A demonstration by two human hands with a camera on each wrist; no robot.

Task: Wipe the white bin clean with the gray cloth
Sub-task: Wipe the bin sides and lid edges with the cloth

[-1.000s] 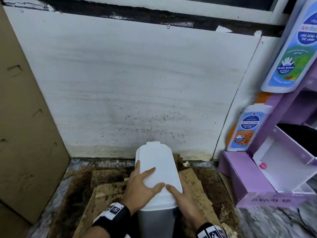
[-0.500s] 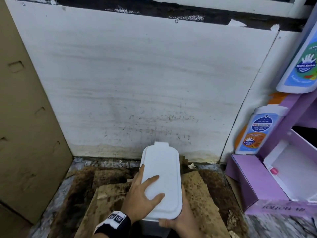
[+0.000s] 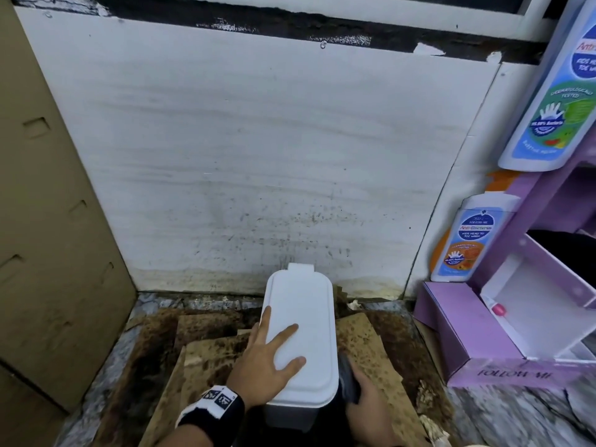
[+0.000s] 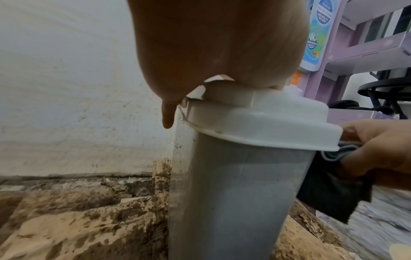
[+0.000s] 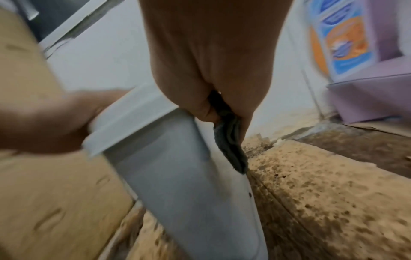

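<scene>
Wiping bin [image 3: 300, 333] side, cloth [image 3: 349, 380] underlip.

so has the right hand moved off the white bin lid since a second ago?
Yes. The right hand slid off the lid of the white plastic bin, down its right side, over the stained cardboard, gripping the gray cloth.

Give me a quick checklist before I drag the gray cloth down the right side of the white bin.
1. Left hand rests flat on the lid, steadying the white bin: ok.
2. Right hand grips the gray cloth: ok.
3. Cloth lies against the bin's right wall, just under the lid rim: ok.
4. Lid is shut: ok.
5. Bin stands on stained cardboard; firm footing: cannot tell.
6. Wall below the cloth, dark specks left: not ok.
</scene>
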